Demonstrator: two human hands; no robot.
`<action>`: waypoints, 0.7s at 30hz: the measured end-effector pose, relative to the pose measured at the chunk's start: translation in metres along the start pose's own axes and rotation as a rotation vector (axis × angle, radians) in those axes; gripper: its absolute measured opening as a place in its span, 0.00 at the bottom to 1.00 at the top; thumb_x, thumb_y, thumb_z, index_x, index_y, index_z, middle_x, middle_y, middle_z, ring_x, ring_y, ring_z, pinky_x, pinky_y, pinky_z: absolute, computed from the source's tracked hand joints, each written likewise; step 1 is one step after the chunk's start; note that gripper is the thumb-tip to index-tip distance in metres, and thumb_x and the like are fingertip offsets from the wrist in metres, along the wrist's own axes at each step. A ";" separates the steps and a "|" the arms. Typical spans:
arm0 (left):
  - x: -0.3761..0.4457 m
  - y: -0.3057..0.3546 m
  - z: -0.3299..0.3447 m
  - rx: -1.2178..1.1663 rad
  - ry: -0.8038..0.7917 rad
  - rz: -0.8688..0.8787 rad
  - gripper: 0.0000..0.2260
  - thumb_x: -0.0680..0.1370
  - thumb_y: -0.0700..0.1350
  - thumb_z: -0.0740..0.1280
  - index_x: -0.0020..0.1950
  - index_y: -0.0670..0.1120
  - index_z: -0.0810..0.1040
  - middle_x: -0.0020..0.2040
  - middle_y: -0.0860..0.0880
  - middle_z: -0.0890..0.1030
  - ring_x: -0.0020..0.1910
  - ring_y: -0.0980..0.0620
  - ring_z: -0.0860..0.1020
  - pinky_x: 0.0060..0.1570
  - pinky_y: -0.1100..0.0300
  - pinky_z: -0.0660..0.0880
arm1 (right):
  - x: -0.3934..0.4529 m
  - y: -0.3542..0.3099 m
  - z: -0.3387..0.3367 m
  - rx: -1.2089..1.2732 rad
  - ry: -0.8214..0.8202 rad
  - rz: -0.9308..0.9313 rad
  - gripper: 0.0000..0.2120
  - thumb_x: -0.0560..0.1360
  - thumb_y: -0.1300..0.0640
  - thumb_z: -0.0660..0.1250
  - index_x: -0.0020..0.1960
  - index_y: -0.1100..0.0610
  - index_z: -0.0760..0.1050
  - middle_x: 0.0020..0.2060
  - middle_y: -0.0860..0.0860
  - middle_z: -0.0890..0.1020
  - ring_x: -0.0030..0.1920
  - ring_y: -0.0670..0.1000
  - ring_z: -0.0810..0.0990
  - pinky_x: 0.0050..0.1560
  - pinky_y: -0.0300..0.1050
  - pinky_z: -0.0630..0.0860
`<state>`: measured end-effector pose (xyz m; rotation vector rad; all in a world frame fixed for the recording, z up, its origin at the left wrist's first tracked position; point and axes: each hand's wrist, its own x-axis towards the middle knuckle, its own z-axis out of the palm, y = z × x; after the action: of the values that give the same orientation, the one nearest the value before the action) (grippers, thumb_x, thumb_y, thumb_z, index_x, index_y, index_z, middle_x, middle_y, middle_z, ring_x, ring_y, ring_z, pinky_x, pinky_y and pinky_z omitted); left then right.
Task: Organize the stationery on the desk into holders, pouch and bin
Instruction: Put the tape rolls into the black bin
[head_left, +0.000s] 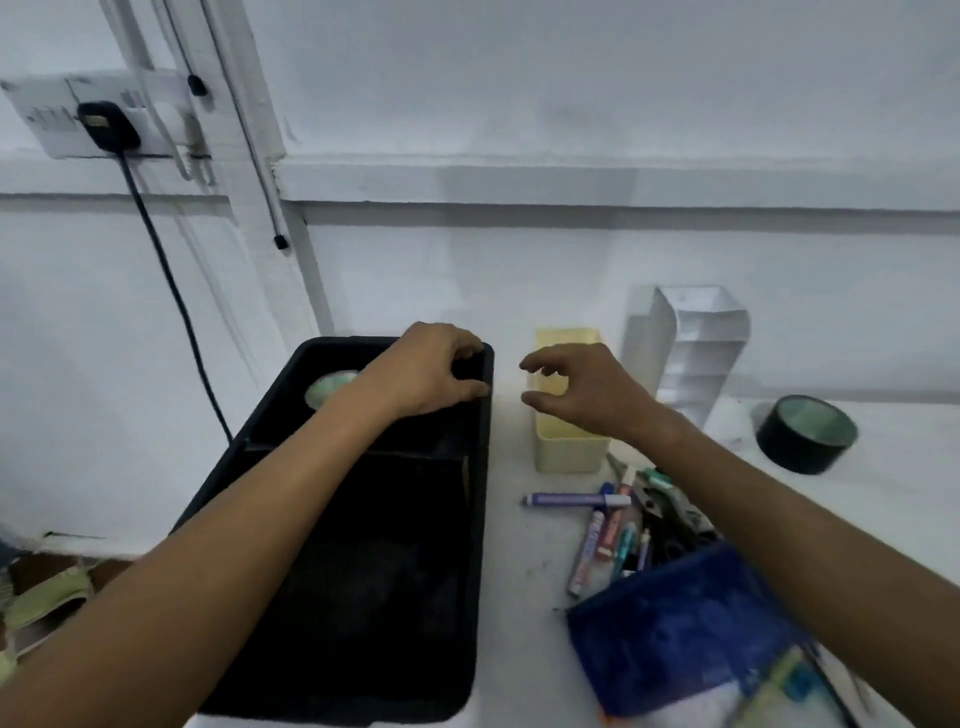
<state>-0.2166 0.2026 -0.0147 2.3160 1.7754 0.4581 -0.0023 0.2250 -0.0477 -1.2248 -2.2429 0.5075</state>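
Colours before me: black bin (332, 571); pale yellow holder (569, 447); white holder (691, 343); black tape roll (805, 434) with a green core; blue pouch (691, 629); purple marker (571, 500) with a white cap; white tabletop (524, 571).

place: plain home or office desk corner | surface: white table (524, 597) against a white wall (571, 104) | far left: wall socket (98, 117) with a black plug and cable hanging down | on table: black bin (363, 571), yellow holder (569, 452), white holder (685, 343), markers (587, 525), blue pouch (685, 623), tape roll (805, 434)
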 end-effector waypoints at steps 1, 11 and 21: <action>0.007 0.019 0.007 -0.006 -0.007 0.045 0.25 0.72 0.54 0.73 0.66 0.48 0.76 0.60 0.49 0.80 0.58 0.52 0.77 0.57 0.63 0.71 | -0.017 0.013 -0.017 -0.012 0.010 0.057 0.18 0.69 0.54 0.74 0.58 0.55 0.79 0.52 0.48 0.82 0.49 0.46 0.79 0.55 0.42 0.76; 0.071 0.222 0.111 -0.155 -0.200 0.448 0.24 0.71 0.52 0.75 0.65 0.46 0.78 0.58 0.47 0.81 0.55 0.53 0.78 0.55 0.62 0.73 | -0.230 0.128 -0.161 -0.117 0.141 0.540 0.16 0.67 0.51 0.76 0.54 0.51 0.80 0.49 0.46 0.83 0.45 0.44 0.80 0.51 0.39 0.76; 0.122 0.298 0.201 -0.045 -0.271 0.454 0.25 0.73 0.49 0.73 0.68 0.45 0.74 0.69 0.44 0.74 0.67 0.45 0.71 0.64 0.55 0.67 | -0.347 0.155 -0.178 0.097 0.013 0.753 0.24 0.64 0.44 0.77 0.57 0.49 0.78 0.52 0.43 0.81 0.49 0.42 0.80 0.51 0.37 0.77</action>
<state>0.1532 0.2481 -0.0878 2.5990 1.1080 0.2262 0.3632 0.0226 -0.0859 -1.9938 -1.6568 0.8600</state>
